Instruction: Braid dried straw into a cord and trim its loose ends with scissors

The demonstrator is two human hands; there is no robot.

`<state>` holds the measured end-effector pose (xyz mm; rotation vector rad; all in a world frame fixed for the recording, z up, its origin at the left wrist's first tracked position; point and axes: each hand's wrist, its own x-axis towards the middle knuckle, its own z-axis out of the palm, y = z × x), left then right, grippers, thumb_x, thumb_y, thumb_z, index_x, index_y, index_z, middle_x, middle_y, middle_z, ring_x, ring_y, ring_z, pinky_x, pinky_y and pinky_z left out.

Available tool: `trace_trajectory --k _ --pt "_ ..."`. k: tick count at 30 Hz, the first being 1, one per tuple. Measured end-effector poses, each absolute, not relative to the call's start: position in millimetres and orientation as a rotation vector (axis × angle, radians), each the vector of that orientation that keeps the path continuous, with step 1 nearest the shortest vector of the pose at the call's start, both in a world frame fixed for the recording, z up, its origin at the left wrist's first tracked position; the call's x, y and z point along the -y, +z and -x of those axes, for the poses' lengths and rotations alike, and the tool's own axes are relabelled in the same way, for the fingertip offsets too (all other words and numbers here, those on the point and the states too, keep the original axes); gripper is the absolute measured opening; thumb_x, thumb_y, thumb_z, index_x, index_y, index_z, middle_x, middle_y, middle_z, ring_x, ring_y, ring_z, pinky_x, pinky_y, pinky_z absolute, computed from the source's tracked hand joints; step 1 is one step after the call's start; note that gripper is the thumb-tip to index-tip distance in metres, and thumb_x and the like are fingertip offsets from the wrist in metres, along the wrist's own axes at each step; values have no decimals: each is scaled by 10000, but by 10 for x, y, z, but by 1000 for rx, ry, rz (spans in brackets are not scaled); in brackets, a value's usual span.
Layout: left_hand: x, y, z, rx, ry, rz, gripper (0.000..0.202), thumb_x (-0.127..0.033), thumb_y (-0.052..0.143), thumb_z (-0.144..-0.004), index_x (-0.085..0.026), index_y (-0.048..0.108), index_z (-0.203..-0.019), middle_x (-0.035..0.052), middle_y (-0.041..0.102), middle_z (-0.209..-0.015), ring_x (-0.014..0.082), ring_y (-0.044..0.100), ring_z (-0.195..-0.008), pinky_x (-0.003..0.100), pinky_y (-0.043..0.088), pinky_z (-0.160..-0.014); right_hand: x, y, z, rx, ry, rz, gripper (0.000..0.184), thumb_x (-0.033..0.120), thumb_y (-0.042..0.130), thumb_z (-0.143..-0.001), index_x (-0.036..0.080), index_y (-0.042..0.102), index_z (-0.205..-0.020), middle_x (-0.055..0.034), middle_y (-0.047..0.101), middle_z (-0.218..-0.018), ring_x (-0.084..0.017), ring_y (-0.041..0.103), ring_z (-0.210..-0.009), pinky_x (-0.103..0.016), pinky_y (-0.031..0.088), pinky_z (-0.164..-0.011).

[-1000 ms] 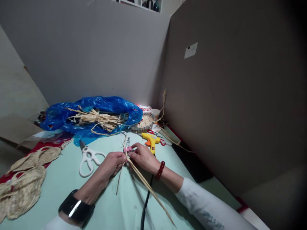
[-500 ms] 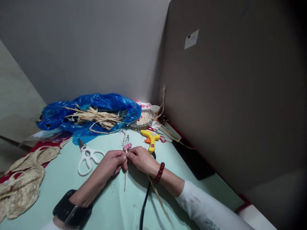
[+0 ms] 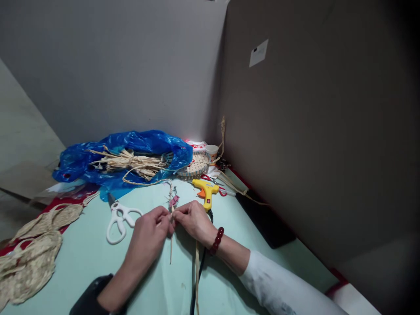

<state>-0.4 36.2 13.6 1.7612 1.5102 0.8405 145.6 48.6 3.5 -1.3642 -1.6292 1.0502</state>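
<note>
Presently, the left hand (image 3: pixel 149 232) and the right hand (image 3: pixel 194 218) meet fingertip to fingertip over the middle of the table (image 3: pixel 82 262). Both are closed in a pinch on the straw strands (image 3: pixel 171 251), right below the pink clip (image 3: pixel 173 201). The fingers are curled tight, with no open gap showing. The strands' long axis runs near to far: loose ends trail toward the person, one between the wrists and one under the right wrist, while the clipped end points away toward the blue bag (image 3: pixel 131 146). The hands flank the work evenly, left from the left and right from the right, and neither is nearer. On the left, the scissors (image 3: pixel 118 217) lie just beside the left hand. On the right, the glue gun (image 3: pixel 205 190) sits just beyond the right knuckles, and its cable (image 3: pixel 193 304) runs under that wrist alongside a strand. There is bare tabletop toward the person and at near left, before the woven mats (image 3: pixel 29 258). The brown board (image 3: pixel 311 131) closes the right side.
</note>
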Motion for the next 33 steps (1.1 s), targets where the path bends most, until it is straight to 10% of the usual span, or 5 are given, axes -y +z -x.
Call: trace_trajectory --k 9,17,23,33 --pt "-44 8 -272 -1633 699 -2262 340 -127 354 -829 -141 694 -827 184 706 -780 311 620 -669 363 293 -594 -516 -18 -1517 1450 1290 1308 185 217 607 -732 118 748 -664 17 581 -539 -108 468 -563 -215 347 -555" --pt "-290 221 -44 -1708 829 -1974 197 -285 496 -848 -199 637 -739 102 676 -850 264 593 -800 352 375 -701 -481 99 -1527 1331 1516 1235 219 147 547 -752 90 715 -624 46 469 -452 -57 259 -421 -212 181 -432" --pt "-561 93 64 -1409 558 -1539 235 -368 520 -931 -152 614 -937 -44 586 -672 70 467 -435 214 389 -414 -433 168 -1520 1355 1635 1176 246 91 458 -773 87 678 -664 59 409 -445 -53 226 -397 -211 149 -416" --pt "-614 -7 41 -1252 598 -1262 251 -338 559 -920 -155 601 -1087 27 663 -923 126 634 -669 284 542 -574 -470 115 -1575 1698 1335 1311 98 111 499 -794 144 590 -784 48 545 -522 -80 393 -450 -188 300 -473"
